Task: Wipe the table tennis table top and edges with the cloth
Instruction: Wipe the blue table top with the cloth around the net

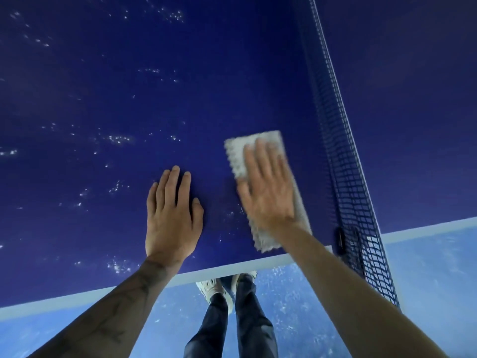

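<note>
1. Step in hand, as judged: wiping the top of the table [129,73] close to the net [348,177], not far from the white edge [232,267].
2. Hold the palm flat and spread the pressure evenly across the cloth [240,156]; work in overlapping strokes parallel to the net.
3. Carry each stroke right up to the foot of the net without snagging the mesh; likely risk there, a caught corner of cloth.
4. Work next toward the pale specks [117,139] scattered over the left and far parts of the top, judged not yet wiped.
5. End each pass by drawing the cloth over the white edge, so as to cover top and rim alike.
6. State of the right hand [268,187]: spread wide, fingers straight and slightly fanned, pressing down on the cloth with no curl round the fabric; blurred, so probably mid-stroke.
7. State of the left hand [171,215]: fingers straight and close together, palm resting on the bare table just beside the cloth; nothing held; apparently a brace.
8. Place of the cloth: pale, folded into a long strip, flat on the top between the left hand and the net, near end just short of the white edge.
9. Below the edge: blue floor [426,275], dark trousers [247,319], light shoes [210,288].
</note>
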